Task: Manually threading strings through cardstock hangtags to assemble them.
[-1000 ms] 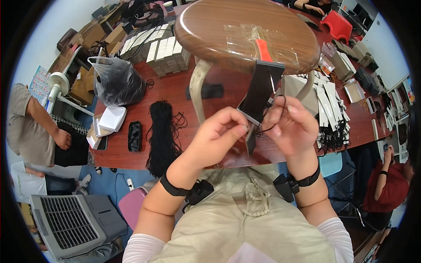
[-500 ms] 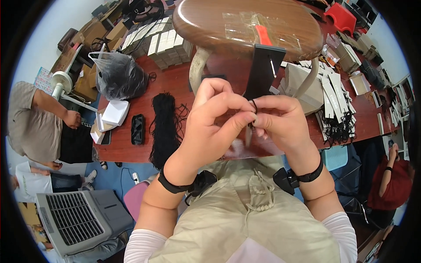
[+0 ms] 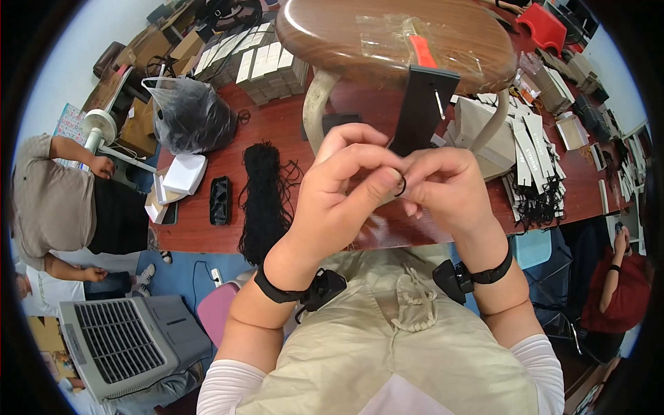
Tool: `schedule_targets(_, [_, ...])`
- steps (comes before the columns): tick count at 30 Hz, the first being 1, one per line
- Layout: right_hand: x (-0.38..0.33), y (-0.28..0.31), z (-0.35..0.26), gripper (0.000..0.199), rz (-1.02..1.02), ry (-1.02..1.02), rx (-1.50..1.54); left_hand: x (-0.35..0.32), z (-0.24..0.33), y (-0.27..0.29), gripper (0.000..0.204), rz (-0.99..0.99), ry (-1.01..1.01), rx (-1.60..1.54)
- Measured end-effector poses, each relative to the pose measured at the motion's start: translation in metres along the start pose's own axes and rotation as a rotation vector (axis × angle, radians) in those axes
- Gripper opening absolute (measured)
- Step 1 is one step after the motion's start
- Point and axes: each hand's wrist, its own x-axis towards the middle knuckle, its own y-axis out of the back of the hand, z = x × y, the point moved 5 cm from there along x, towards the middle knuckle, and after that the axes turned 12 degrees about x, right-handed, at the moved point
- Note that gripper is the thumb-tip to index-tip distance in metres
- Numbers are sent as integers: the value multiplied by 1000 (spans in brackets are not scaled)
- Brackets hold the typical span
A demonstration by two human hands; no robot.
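Close together in the middle, my left hand (image 3: 339, 190) and my right hand (image 3: 449, 185) pinch a thin black cord (image 3: 402, 185), bent into a small loop at the fingertips. How its ends run is hidden by the fingers. Just beyond the hands a flat black board (image 3: 423, 111), with a slim metal pin (image 3: 439, 104) sticking out of its face, leans against the edge of an upturned-looking brown wooden stool (image 3: 325, 31). Clear tape and an orange-red piece (image 3: 423, 52) are on the stool's top. A thick bundle of black cords (image 3: 265, 200) lies to the left.
Left on the red table (image 3: 197, 238) are a black pouch (image 3: 219, 200), a white box (image 3: 185, 173) and a plastic bag of black material (image 3: 190, 117). White tags with black cords (image 3: 532, 159) pile up at right. A person (image 3: 59, 194) stands left; another (image 3: 615, 290) sits right.
The cord loop has turned and now shows lower, in front of my left thumb. My fingers have shifted around it. The person at left has moved their arms.
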Motion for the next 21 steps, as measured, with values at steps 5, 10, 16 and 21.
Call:
schedule_targets(5, [4,0,-3,12,110,80,31,-18,-29,-6,46,-137,109,102])
schedule_targets(10, [3,-4,3,12,113,33,56,-21,-36,-11,53,-133,165,235])
schedule_targets(16, [2,-12,-13,11,63,170,-649,-21,-31,-18,26,-184,131,341])
schedule_targets(21, [-4,-8,-17,13,-94,158,-889,-36,-56,-17,41,-150,340,-17])
